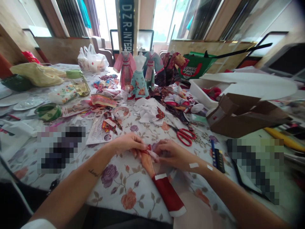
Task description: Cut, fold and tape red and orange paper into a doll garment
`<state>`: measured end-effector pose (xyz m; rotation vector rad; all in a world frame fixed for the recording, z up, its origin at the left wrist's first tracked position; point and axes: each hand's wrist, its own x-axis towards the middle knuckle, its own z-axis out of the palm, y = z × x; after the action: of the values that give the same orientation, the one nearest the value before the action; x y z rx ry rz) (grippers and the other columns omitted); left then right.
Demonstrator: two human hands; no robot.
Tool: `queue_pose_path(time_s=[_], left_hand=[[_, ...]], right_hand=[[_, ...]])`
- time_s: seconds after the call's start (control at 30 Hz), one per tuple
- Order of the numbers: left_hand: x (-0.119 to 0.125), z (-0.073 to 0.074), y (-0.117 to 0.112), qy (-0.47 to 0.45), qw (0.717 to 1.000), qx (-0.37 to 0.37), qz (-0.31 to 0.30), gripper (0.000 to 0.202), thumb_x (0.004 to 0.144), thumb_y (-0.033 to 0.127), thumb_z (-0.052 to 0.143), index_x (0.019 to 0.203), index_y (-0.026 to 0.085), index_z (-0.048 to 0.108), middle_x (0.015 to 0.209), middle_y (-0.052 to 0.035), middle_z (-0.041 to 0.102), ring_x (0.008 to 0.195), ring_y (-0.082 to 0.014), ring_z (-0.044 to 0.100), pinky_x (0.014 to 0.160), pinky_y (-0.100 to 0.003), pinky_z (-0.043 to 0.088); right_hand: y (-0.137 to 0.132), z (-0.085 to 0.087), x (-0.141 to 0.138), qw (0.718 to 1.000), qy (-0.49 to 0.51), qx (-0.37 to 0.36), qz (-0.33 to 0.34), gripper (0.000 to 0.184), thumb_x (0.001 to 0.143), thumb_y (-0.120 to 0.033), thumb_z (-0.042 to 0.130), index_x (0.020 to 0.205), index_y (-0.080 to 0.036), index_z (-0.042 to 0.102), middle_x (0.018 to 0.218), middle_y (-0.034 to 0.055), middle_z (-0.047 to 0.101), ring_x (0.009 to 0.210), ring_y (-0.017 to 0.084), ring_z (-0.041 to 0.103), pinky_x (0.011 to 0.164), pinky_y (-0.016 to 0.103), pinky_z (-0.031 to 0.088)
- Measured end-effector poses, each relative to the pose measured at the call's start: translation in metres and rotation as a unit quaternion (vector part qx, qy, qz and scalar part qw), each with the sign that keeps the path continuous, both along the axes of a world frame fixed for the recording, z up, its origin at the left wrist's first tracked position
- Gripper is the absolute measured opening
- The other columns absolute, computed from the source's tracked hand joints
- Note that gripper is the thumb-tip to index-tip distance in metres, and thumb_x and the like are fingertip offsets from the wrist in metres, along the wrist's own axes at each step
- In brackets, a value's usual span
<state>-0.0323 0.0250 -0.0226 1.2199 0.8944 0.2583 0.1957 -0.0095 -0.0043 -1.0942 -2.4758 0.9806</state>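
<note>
A small doll garment [168, 193], with an orange part, a dark red sleeve-like end and white edging, slants over the table edge towards me. My left hand [130, 143] pinches its far end at a bit of red fabric. From the other side my right hand [172, 154] is closed on the same end, fingers bent and slightly blurred, by a pale strip [153, 156]. Sheer pale fabric [190, 198] hangs under my right forearm. Red-handled scissors [185, 136] lie just beyond my right hand.
Small dress forms in doll robes [138, 84] stand at the back, fabric scraps [149, 111] before them. A brown cardboard box [245, 116] and white box [202, 93] are at right. Tape rolls [49, 112], a bottle [79, 84] and a plastic bag [92, 60] sit at left.
</note>
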Motion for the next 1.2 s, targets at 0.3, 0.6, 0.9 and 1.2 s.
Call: queue_pose_path(time_s=[0.3, 0.6, 0.9, 1.2], left_hand=[[-0.008, 0.0, 0.005, -0.033, 0.991, -0.05, 0.116, 0.037, 0.054, 0.037, 0.083, 0.07, 0.007, 0.068, 0.07, -0.0095, 0.072, 0.055, -0.01, 0.065, 0.049, -0.012, 0.047], [-0.019, 0.001, 0.013, -0.004, 0.99, -0.023, 0.141, 0.028, 0.066, 0.033, 0.075, 0.078, 0.009, 0.068, 0.067, -0.0085, 0.071, 0.053, -0.0113, 0.065, 0.034, -0.013, 0.031], [-0.018, 0.001, 0.012, 0.016, 0.99, -0.004, 0.138, 0.029, 0.065, 0.038, 0.074, 0.076, 0.012, 0.066, 0.068, -0.0066, 0.071, 0.053, -0.0106, 0.064, 0.034, -0.013, 0.028], [-0.011, 0.003, 0.009, 0.073, 0.985, 0.046, 0.15, 0.02, 0.074, 0.033, 0.064, 0.077, 0.013, 0.064, 0.055, -0.0037, 0.066, 0.034, -0.0058, 0.048, 0.031, -0.014, 0.025]], right_hand=[[0.007, -0.017, -0.005, 0.987, 0.057, -0.055, -0.14, 0.024, 0.077, -0.037, 0.06, 0.064, -0.018, 0.051, 0.057, -0.003, 0.045, 0.053, 0.011, 0.04, 0.047, 0.023, 0.03], [-0.01, -0.01, -0.031, 0.978, 0.003, 0.132, -0.158, 0.013, 0.082, -0.015, 0.047, 0.083, -0.018, 0.059, 0.078, 0.0046, 0.063, 0.069, 0.016, 0.055, 0.063, 0.027, 0.039], [-0.016, -0.032, -0.033, 0.919, -0.043, 0.373, -0.116, 0.029, 0.095, -0.023, 0.037, 0.088, -0.015, 0.064, 0.075, 0.0069, 0.06, 0.068, 0.018, 0.054, 0.059, 0.027, 0.037], [-0.019, -0.037, -0.029, 0.874, -0.06, 0.477, -0.062, 0.026, 0.095, -0.019, 0.04, 0.086, -0.011, 0.063, 0.074, 0.0076, 0.058, 0.069, 0.017, 0.051, 0.063, 0.027, 0.04]])
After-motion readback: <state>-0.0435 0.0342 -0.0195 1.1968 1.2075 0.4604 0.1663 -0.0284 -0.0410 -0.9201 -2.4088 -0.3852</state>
